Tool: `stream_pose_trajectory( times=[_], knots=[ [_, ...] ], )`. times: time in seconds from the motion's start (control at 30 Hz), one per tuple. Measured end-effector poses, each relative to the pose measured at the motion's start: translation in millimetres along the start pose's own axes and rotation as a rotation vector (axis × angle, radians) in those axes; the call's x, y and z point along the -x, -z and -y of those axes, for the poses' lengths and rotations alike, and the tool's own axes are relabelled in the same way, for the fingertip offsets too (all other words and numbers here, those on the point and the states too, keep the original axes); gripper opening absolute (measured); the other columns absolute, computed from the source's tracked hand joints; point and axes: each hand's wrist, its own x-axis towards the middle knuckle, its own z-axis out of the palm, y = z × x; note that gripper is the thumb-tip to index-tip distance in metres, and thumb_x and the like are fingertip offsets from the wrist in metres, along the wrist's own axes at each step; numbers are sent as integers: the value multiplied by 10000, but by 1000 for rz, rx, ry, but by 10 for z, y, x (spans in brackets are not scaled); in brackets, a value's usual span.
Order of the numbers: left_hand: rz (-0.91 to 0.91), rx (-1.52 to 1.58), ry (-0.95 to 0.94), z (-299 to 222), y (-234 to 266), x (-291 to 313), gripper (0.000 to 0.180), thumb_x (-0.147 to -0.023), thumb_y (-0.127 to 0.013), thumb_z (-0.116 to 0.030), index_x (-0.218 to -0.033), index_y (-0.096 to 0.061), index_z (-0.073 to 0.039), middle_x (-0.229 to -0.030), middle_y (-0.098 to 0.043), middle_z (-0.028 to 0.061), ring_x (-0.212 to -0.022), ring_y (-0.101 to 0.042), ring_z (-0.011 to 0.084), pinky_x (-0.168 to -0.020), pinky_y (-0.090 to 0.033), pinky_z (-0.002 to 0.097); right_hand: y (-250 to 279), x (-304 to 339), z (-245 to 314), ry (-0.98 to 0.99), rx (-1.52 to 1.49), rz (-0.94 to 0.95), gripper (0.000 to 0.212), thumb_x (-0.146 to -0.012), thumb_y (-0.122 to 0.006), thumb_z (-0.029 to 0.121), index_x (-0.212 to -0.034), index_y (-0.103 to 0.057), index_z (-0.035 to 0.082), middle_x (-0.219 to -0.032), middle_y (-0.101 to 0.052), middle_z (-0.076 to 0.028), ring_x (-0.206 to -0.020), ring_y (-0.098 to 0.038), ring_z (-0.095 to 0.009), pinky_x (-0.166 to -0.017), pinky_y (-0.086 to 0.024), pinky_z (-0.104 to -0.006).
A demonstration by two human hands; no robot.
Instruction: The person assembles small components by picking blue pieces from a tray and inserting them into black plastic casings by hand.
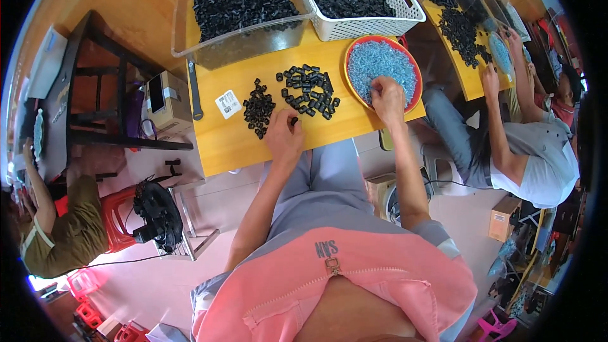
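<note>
My left hand (285, 136) is closed at the near side of the yellow table (221, 145), with a small black plastic part (294, 121) pinched between its fingers. Just beyond it lie a pile of small black pieces (258, 109) and, to the right, a spread of larger black cylindrical parts (310, 88). My right hand (388, 96) reaches over the near rim of a red and yellow bowl (348, 66) full of small clear bluish pieces (383, 63). Its fingers are drawn together against these pieces; what they hold is hidden.
A clear bin (234, 47) and a white perforated basket (367, 28), both holding black parts, stand at the back. A white label (228, 104) and a black strap-like strip (194, 92) lie at left. Co-workers sit left and right; a black bag (158, 215) rests at lower left.
</note>
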Motion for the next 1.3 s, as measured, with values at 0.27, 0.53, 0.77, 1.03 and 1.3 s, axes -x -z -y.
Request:
stream_pose_trajectory(
  times=[0.27,0.53,0.77,1.03,1.3],
  knots=[
    [-37,561,143,171,28,117,181,-695,-624,49,-847,-566,-32,-763,-518,8,-642,-519,73,-587,-446,200,32,-32,-224,-154,-329,-41,186,-679,-597,-55,-851,-600,14,-706,-598,-98,-594,-577,-165,-560,-455,-280],
    [128,874,267,81,165,176,180,-735,-620,54,-900,-586,-8,-829,-580,9,-730,-540,58,-673,-440,178,207,16,40,-389,-1155,97,151,-725,-565,-30,-860,-598,28,-755,-620,-48,-636,-559,-92,-555,-426,-189],
    [184,946,264,-68,206,186,207,-721,-648,50,-916,-593,6,-819,-618,32,-726,-580,74,-677,-472,187,100,361,740,-283,-1228,341,153,-736,-589,-1,-888,-586,19,-768,-629,-73,-651,-566,-85,-563,-430,-194],
    [212,958,247,-22,197,227,193,-715,-651,53,-888,-585,-1,-821,-608,25,-726,-567,68,-682,-470,190,-81,593,1099,-152,-1106,463,153,-756,-572,-60,-894,-573,5,-765,-596,-16,-682,-552,-53,-596,-432,-181],
    [290,819,153,92,148,302,204,-710,-646,67,-895,-584,9,-828,-607,37,-741,-572,81,-691,-472,202,14,685,1173,-74,-833,471,133,-760,-574,-57,-883,-576,-7,-756,-570,-4,-712,-532,-50,-633,-429,-181]
  ],
)
